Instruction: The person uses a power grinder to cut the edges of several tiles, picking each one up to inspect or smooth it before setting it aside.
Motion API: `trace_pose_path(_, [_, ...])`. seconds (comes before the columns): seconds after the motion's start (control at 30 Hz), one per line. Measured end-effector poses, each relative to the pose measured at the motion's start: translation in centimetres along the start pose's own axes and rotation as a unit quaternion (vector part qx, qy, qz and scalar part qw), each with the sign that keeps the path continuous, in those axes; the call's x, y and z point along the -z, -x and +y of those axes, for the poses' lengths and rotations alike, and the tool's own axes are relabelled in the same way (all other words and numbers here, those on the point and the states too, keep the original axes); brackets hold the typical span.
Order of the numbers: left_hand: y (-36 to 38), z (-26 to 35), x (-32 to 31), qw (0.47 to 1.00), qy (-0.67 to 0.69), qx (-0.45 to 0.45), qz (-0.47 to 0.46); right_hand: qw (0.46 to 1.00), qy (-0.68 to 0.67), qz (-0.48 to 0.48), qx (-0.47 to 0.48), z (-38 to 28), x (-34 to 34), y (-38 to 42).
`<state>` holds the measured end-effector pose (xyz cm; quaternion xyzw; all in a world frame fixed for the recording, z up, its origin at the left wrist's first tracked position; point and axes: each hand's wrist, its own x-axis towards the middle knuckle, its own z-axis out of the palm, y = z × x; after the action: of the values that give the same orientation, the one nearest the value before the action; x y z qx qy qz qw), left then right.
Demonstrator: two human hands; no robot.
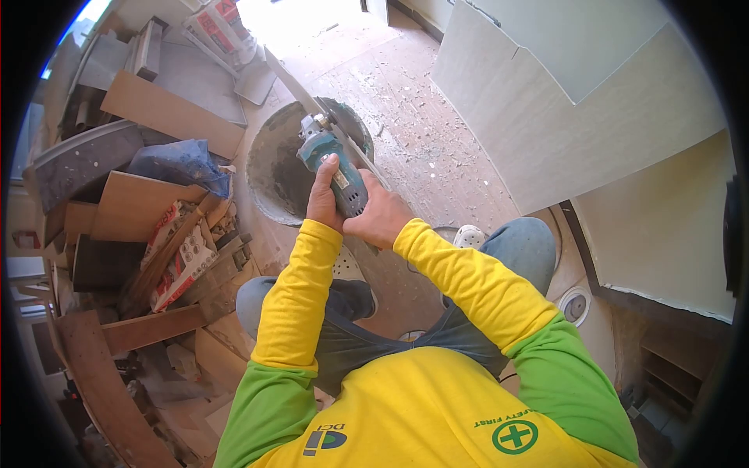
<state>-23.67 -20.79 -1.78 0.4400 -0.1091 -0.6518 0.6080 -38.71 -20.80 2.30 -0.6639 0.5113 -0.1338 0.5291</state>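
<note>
A teal angle grinder (347, 183) is gripped in both hands over a large, cement-stained bucket (269, 168). My left hand (324, 196) wraps its body from the left, thumb stretched along the top. My right hand (380, 212) closes round the rear of the body from the right. The grinder's metal head points away from me, and its disc side lies against a long, narrow pale strip (290, 82). That strip slants across the bucket's mouth, its near end running down beside my right hand.
Boards and debris (148, 207) pile up on the left, with a blue plastic bag (183, 162) among them. A printed sack (222, 31) stands at the far left. Chips litter the floor (421, 129). Large pale panels (585, 117) lean on the right, near a round white fixture (575, 306).
</note>
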Motion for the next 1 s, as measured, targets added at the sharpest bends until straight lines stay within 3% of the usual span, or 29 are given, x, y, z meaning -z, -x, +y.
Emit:
trace_pose_path(0.37, [-0.3, 0.2, -0.3, 1.0, -0.008, -0.005, 0.004, 0.999, -0.012, 0.029, 0.007, 0.0, -0.2, -0.3])
trace_pose_path(0.57, [-0.8, 0.8, -0.7, 1.0, 0.013, -0.006, 0.022, 1.0, -0.017, -0.012, -0.009, -0.7, 0.3, -0.9])
trace_pose_path(0.63, [-1.0, 1.0, -0.5, 1.0, 0.022, 0.002, 0.014, 0.999, -0.006, 0.047, 0.022, -0.2, -0.5, -1.6])
trace_pose_path(0.77, [-1.3, 1.1, -0.5, 0.999, 0.033, -0.007, 0.02, 0.999, 0.011, 0.051, 0.016, -0.4, -0.6, -1.8])
trace_pose_path(1.0, [-1.4, 1.1, -0.3, 0.999, 0.034, -0.015, 0.017, 0.999, 0.04, 0.0, -0.001, -1.2, 0.2, -1.5])
